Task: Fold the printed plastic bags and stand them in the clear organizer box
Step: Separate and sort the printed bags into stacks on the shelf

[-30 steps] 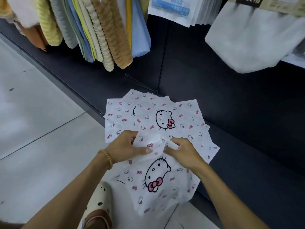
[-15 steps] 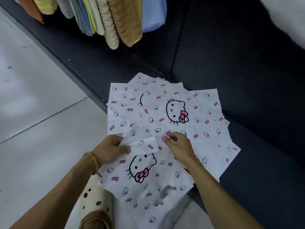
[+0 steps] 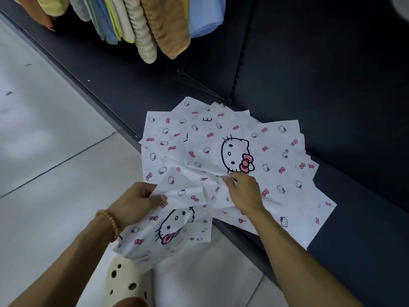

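Printed plastic bag (image 3: 177,220), the one you are working on, is caught at its top edge between both your hands: your left hand (image 3: 137,201) has its fingers curled under the edge with the thumb pressed flat on top, pinching the film, while your right hand (image 3: 243,191) pinches a bunched ridge of the same bag between thumb and fingertips, though your knuckles hide exactly how many fingers close on it. Below your left thumb the bag hangs down off the shelf edge, its cat face and pink bow creased. Just beyond your right fingertips, and under that hand, lies the fanned stack of bags (image 3: 254,151), flat on the dark shelf (image 3: 354,129), with a large cat face showing on the top sheet. A beaded bracelet (image 3: 109,223) sits on your left wrist. Farther out past the stack, hanging towels (image 3: 155,25) dangle above the shelf. Beneath your left forearm a cream perforated shoe (image 3: 124,280) rests on the pale tiled floor (image 3: 44,173).
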Available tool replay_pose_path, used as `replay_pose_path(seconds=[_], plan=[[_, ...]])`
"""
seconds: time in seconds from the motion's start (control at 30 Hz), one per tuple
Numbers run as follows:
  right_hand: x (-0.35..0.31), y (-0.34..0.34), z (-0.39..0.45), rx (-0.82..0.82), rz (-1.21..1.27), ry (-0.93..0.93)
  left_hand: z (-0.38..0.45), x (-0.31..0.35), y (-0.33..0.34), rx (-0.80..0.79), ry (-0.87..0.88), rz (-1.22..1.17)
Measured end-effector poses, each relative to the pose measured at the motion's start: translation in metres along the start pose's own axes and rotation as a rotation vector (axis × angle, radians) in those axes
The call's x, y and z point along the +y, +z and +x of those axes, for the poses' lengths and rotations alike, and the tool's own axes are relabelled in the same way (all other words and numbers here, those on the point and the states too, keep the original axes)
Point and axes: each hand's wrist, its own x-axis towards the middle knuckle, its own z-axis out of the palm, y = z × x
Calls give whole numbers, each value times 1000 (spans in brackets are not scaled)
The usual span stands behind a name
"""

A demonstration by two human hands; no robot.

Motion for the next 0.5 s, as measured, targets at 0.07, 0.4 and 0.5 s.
replay_pose_path(seconds=[0.07,0.4,0.5], plan=[[-4,-5,0,-46,100,25,-1,2,-2,25,-10,-22],[7,-30,-25,-249,230,151,-12,17,7,40,52,23],[-1,-48,-39,-405,189,158,-16,28,13,1,73,13]])
